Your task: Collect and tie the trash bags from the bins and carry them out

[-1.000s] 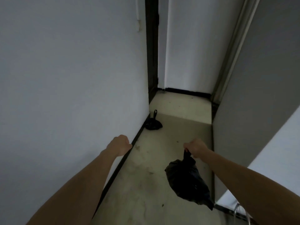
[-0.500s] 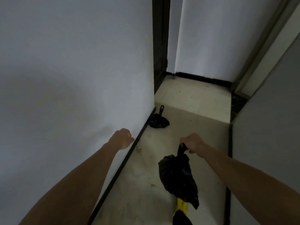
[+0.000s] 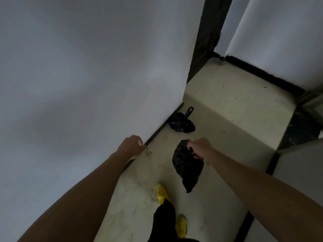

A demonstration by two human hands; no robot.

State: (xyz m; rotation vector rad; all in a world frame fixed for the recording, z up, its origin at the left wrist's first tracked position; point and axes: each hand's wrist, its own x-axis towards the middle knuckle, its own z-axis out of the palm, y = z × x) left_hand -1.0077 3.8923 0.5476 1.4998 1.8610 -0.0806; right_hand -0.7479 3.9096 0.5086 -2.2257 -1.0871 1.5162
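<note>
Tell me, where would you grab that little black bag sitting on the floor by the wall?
Take the bag on the floor by its tied neck, which sticks up and leans away from the wall. Come from above on the open corridor side, probably with the free left hand, since the right hand already carries another bag.

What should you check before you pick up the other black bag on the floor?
1. Bag in the right hand held firmly: ok, fingers closed on the carried bag at its gathered top.
2. Left hand free to grab: ok, it holds nothing, fingers curled.
3. Floor bag tied: ok, a knotted tail sticks up.
4. Path to it clear: ok, only bare floor between it and the yellow shoes.
5. Floor bag leaking: cannot tell.
</note>
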